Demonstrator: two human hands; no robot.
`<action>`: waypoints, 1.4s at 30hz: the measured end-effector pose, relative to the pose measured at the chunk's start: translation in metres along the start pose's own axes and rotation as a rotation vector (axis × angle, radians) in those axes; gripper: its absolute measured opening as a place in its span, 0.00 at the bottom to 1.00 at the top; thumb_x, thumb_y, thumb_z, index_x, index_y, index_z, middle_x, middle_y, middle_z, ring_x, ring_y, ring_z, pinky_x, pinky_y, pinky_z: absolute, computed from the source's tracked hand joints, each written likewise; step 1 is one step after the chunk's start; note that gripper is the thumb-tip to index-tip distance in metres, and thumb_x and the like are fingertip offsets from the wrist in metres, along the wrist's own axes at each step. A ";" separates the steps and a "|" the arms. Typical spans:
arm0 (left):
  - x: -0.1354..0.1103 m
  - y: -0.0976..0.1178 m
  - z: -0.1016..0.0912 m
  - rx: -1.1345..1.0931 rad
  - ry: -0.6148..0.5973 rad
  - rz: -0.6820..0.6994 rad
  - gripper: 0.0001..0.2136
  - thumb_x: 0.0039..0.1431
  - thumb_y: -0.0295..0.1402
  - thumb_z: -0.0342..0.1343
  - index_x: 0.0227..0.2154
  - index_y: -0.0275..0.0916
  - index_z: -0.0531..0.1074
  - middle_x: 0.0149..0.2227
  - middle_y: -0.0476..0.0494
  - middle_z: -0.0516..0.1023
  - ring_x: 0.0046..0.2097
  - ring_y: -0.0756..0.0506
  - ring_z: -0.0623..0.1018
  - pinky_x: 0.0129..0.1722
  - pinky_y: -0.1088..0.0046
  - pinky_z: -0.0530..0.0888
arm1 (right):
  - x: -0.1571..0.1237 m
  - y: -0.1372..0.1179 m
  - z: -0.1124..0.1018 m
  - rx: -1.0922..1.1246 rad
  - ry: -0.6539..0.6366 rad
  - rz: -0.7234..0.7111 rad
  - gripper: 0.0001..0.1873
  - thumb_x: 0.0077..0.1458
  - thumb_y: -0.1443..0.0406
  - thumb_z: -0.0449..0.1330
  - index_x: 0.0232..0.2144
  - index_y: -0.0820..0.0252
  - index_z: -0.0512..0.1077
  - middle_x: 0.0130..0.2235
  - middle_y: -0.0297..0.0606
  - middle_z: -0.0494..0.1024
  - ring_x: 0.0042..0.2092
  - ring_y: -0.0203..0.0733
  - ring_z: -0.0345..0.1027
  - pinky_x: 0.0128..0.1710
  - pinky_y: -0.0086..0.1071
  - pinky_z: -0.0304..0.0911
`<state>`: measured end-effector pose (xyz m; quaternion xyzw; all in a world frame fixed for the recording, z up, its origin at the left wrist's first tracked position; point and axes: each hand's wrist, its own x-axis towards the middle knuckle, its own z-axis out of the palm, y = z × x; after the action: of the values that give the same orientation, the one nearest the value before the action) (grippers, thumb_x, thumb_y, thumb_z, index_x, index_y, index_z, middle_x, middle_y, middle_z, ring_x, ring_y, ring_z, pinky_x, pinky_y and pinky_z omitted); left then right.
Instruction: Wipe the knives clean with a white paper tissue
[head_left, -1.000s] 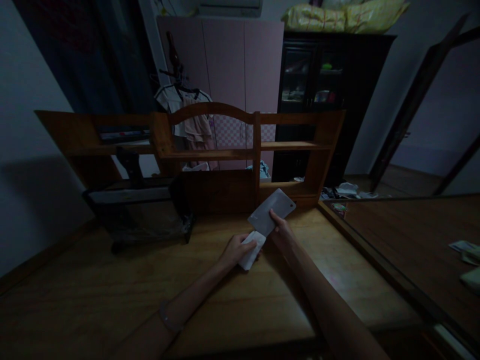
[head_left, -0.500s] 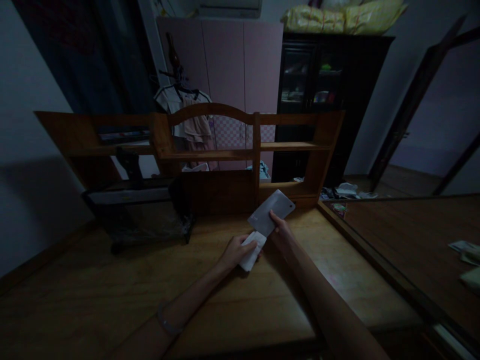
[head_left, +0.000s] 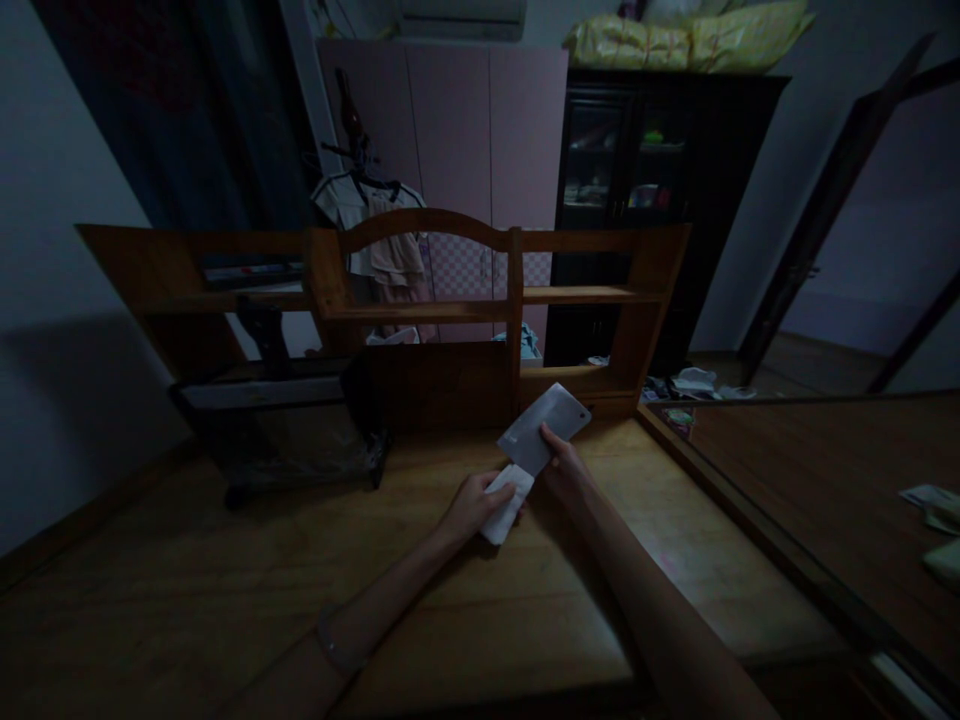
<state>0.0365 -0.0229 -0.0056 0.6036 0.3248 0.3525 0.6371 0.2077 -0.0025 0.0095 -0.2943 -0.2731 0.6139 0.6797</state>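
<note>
My right hand (head_left: 568, 468) grips a thin grey tablet (head_left: 534, 430) by its lower right edge, thumb on the flat face. A small dark dot, like a camera lens, shows near one corner, and a faint mark lies at the opposite end. In my left hand (head_left: 471, 508) is a folded white tissue (head_left: 507, 510), pinched under the thumb. The tissue's upper end meets or overlaps the tablet's lower edge; I cannot tell whether they touch. Both things are held above the wooden desk (head_left: 420, 600). The fingers beneath them are mostly hidden.
A wooden shelf rack (head_left: 420, 312) stands along the desk's far edge. At its left, a dark-framed box-like object (head_left: 292, 430) with clear wrapping rests on the desk. To the right, beyond a raised wooden edge (head_left: 720, 500), papers (head_left: 934, 500) lie on a brown surface. The room is dim.
Almost nothing differs. The whole view has shifted very slightly, and both hands keep the same hold on the tablet and the tissue.
</note>
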 end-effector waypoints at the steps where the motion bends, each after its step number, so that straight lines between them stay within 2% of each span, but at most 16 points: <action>1: 0.000 0.000 0.000 0.000 0.007 -0.006 0.19 0.51 0.43 0.58 0.36 0.29 0.70 0.28 0.36 0.78 0.26 0.44 0.77 0.23 0.73 0.72 | 0.000 0.000 0.000 0.000 -0.001 0.013 0.11 0.52 0.62 0.61 0.37 0.65 0.71 0.33 0.41 0.80 0.32 0.43 0.74 0.36 0.34 0.70; 7: -0.001 0.000 0.000 0.041 0.003 0.002 0.18 0.50 0.42 0.57 0.36 0.29 0.70 0.29 0.35 0.78 0.27 0.44 0.78 0.24 0.73 0.72 | 0.000 0.000 0.001 0.013 0.022 0.066 0.12 0.52 0.62 0.61 0.37 0.65 0.71 0.33 0.42 0.80 0.32 0.43 0.74 0.36 0.35 0.70; 17: 0.001 -0.005 -0.003 0.026 -0.003 0.003 0.18 0.51 0.43 0.57 0.36 0.31 0.70 0.29 0.36 0.78 0.26 0.44 0.78 0.24 0.72 0.72 | -0.003 -0.001 0.004 0.014 0.016 0.077 0.10 0.53 0.63 0.60 0.35 0.65 0.72 0.31 0.42 0.79 0.30 0.43 0.73 0.33 0.35 0.70; 21: -0.001 -0.003 -0.003 0.011 -0.041 0.027 0.19 0.52 0.44 0.56 0.37 0.31 0.69 0.31 0.35 0.78 0.28 0.43 0.78 0.25 0.72 0.73 | -0.002 -0.001 0.003 0.019 0.026 0.054 0.09 0.53 0.63 0.60 0.35 0.65 0.71 0.31 0.41 0.80 0.31 0.43 0.74 0.34 0.34 0.70; 26: -0.001 0.000 -0.002 0.028 -0.031 0.027 0.19 0.51 0.45 0.57 0.35 0.31 0.69 0.28 0.38 0.78 0.26 0.45 0.77 0.24 0.73 0.72 | -0.002 0.000 0.002 0.022 0.026 0.065 0.08 0.53 0.63 0.60 0.35 0.64 0.72 0.31 0.40 0.80 0.30 0.42 0.73 0.34 0.34 0.69; 33: 0.001 -0.005 -0.004 0.043 -0.039 0.021 0.17 0.51 0.43 0.57 0.36 0.32 0.69 0.30 0.37 0.78 0.28 0.43 0.78 0.24 0.73 0.72 | -0.002 -0.001 0.005 0.018 0.031 0.061 0.09 0.52 0.63 0.60 0.33 0.65 0.72 0.31 0.40 0.80 0.30 0.42 0.73 0.34 0.33 0.69; 42: -0.004 0.003 0.000 0.066 -0.022 0.018 0.19 0.51 0.45 0.57 0.36 0.32 0.69 0.27 0.39 0.77 0.25 0.45 0.77 0.23 0.74 0.71 | 0.000 0.001 0.002 0.010 0.013 0.077 0.10 0.52 0.63 0.61 0.35 0.65 0.72 0.31 0.41 0.80 0.29 0.42 0.73 0.34 0.34 0.69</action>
<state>0.0347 -0.0260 -0.0027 0.6310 0.3238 0.3405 0.6173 0.2059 -0.0027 0.0101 -0.3052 -0.2538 0.6390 0.6589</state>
